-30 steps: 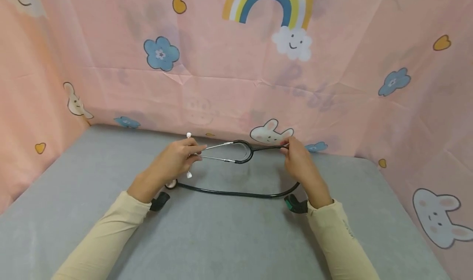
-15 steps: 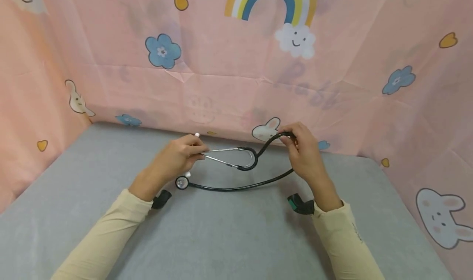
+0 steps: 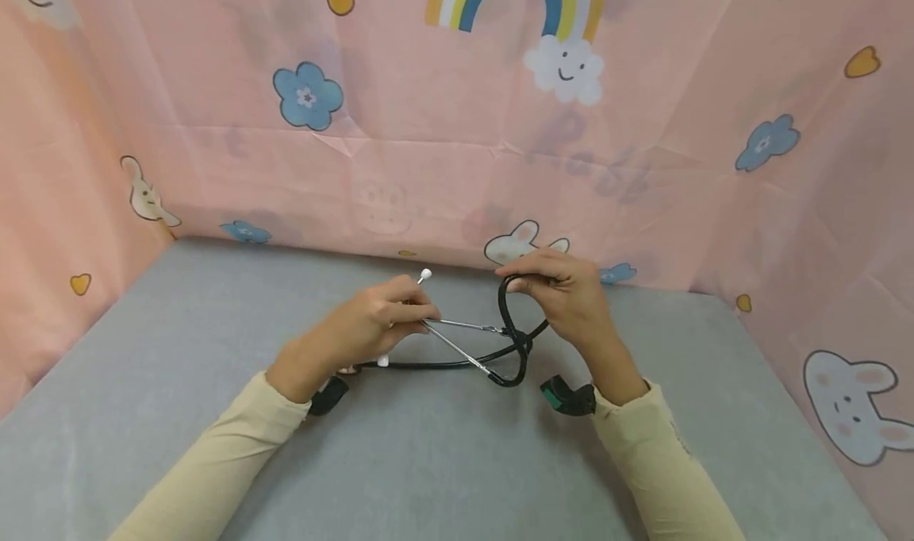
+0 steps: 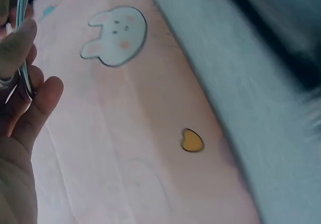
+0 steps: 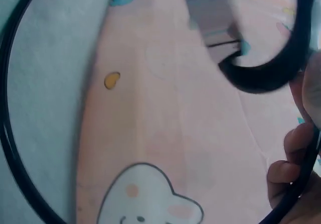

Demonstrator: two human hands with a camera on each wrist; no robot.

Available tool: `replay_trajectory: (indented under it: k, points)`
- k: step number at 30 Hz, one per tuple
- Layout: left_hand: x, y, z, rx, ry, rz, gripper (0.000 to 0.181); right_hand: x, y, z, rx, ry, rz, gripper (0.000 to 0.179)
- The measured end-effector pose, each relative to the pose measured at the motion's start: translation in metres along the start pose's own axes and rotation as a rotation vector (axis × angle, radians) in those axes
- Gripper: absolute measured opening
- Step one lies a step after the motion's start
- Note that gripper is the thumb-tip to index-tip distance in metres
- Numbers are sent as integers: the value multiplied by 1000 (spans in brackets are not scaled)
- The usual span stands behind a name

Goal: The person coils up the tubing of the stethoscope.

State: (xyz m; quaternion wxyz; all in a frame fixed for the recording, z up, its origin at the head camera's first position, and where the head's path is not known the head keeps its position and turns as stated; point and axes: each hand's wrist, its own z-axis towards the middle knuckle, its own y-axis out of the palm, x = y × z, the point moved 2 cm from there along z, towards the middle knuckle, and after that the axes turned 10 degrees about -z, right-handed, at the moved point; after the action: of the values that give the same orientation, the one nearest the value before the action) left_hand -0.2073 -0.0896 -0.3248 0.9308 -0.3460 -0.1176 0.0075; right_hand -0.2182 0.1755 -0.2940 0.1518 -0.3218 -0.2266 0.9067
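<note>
A stethoscope is held between both hands in the head view. The left hand (image 3: 382, 319) pinches its metal ear tubes (image 3: 458, 349) near the white ear tips (image 3: 426, 274). In the left wrist view, thumb and fingers close around a shiny ear tube (image 4: 23, 78). The right hand (image 3: 571, 295) pinches the black tubing (image 3: 503, 305), which bends down in a loop beside the fork. The right wrist view has the tubing (image 5: 296, 189) running along curled fingers (image 5: 283, 176). Lower tubing stretches left to the chest piece (image 3: 348, 370), partly hidden behind the left hand.
A grey-covered table (image 3: 443, 462) lies under the hands. Pink printed cloth (image 3: 428, 168) hangs along its back and sides. Black mounts (image 3: 569, 396) show at both wrists.
The left hand has moved right, swinging the ear tubes down to the right. The right hand has moved slightly left after rising, and the tubing now bends into a loop.
</note>
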Motion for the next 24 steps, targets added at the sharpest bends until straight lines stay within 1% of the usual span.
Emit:
replay_trajectory:
  k: [3,6,8,10,12,15,18,21,22,24]
  points:
    - [6,3,4,-32,7,-11,22,0,7,-1,-37,104,53,14]
    - [10,4,6,-57,33,-26,21,0,14,-2,-57,234,59,17]
    - [12,5,7,-56,51,-45,21,0,17,-3,-59,306,65,21]
    - [13,5,9,-32,67,-72,22,0,20,-3,-67,364,99,27]
    - [15,7,11,5,94,-114,22,1,22,-4,-85,393,138,37]
    - [18,10,14,67,138,-174,23,2,25,-5,-141,393,187,55]
    - [21,12,16,117,162,-222,23,-1,31,-5,-195,418,189,63]
    - [25,11,17,166,174,-233,19,-8,39,-4,-233,486,201,60]
    - [26,11,18,185,180,-230,16,-11,42,-4,-240,517,203,55]
    - [28,11,19,228,199,-215,14,-16,46,-5,-243,550,256,43]
